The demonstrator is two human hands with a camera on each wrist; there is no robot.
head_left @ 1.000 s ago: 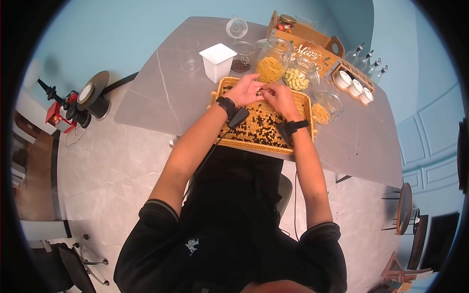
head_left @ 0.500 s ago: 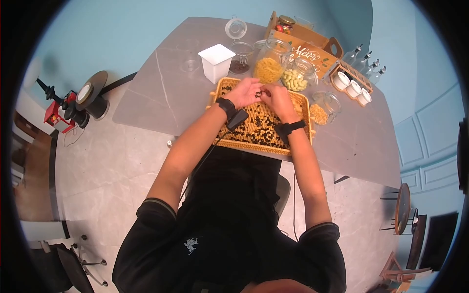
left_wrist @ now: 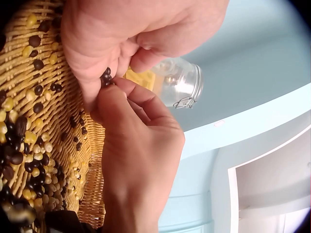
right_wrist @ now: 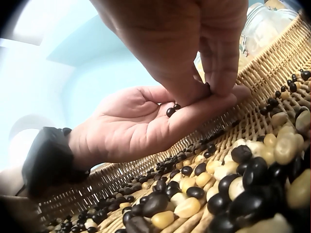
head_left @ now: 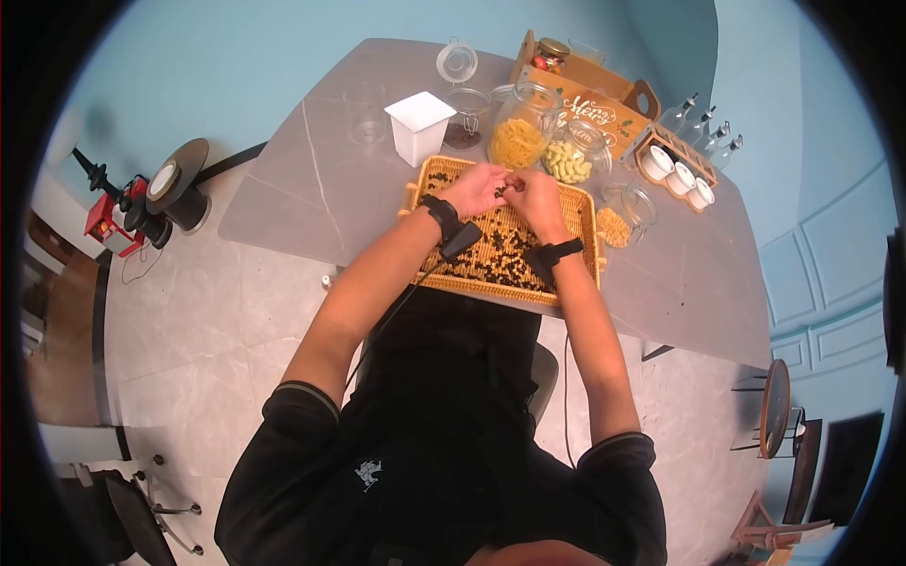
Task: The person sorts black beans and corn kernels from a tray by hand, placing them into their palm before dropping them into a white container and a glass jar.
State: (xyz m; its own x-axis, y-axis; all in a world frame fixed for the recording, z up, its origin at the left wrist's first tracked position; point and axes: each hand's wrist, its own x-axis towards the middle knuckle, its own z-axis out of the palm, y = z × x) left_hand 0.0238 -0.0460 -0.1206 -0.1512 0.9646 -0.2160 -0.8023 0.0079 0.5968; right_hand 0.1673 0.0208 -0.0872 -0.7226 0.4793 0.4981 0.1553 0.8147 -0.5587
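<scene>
My left hand (head_left: pixel 477 191) is held palm up over a wicker basket (head_left: pixel 598 250), fingers extended, with a few black beans (right_wrist: pixel 171 111) lying in it. From the right, my right hand (head_left: pixel 538 206) reaches into that palm, thumb and fingertips pinched together; a dark bean (right_wrist: pixel 207 86) shows at their tips. Below both hands the basket's woven floor carries a loose mix of black beans and yellow corn kernels (right_wrist: pixel 188 208), thickest toward the near side. In the left wrist view, dark beans (left_wrist: pixel 106 76) sit right beside the pinching fingertips.
Behind the basket stand a white square container (head_left: pixel 418 137), a jar of pasta (head_left: pixel 517 141) and a jar of pale green pieces (head_left: pixel 567 162). To its right is a jar of yellow kernels (head_left: pixel 613 227). Farther back are a wooden crate (head_left: pixel 604 104) and several glass bottles (head_left: pixel 694 127).
The head view has tilted slightly, so table and basket sit a little lower. Both hands stay together over the basket, the right fingertips still at the left palm.
</scene>
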